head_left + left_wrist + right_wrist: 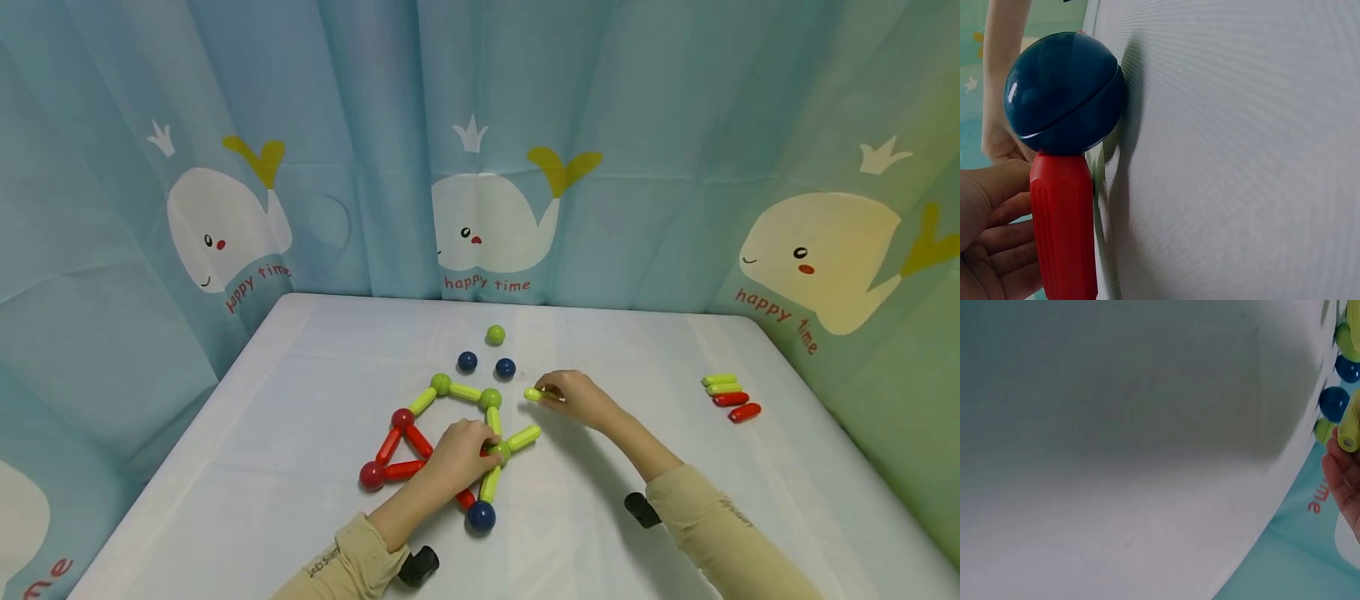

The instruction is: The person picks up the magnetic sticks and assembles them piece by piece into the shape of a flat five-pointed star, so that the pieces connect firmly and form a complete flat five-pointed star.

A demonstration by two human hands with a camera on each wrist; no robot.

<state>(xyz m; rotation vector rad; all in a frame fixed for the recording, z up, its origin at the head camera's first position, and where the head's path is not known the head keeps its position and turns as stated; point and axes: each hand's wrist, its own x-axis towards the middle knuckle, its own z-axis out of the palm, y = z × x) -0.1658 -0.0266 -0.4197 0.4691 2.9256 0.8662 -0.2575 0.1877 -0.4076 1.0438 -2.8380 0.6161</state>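
Nearest the head camera: two beige sleeves at the bottom edge, black wrist camera by each cuff.

Left hand: fingers curled nearly closed, pinching at the lower green ball of the ball-and-stick frame. A bit of red stick shows between thumb and fingertip; can't tell if they grip that too.

Right hand: thumb and fingers closed on a loose yellow-green stick, tip poking out toward the frame, just right of the upper-right green ball. Stick touches no ball. Right wrist view shows a grey disc in its near end.

Frame sits mid-worktop. Top-left green ball, two red balls down the left side, navy ball at the bottom corner. Red sticks on the left and bottom, yellow-green on top and right. One side stick angles up-right off the pinched ball, outer end free.

Loose behind the frame: two navy balls, one green ball. Far right: two yellow-green sticks beside two red sticks. Whale-print curtain behind.
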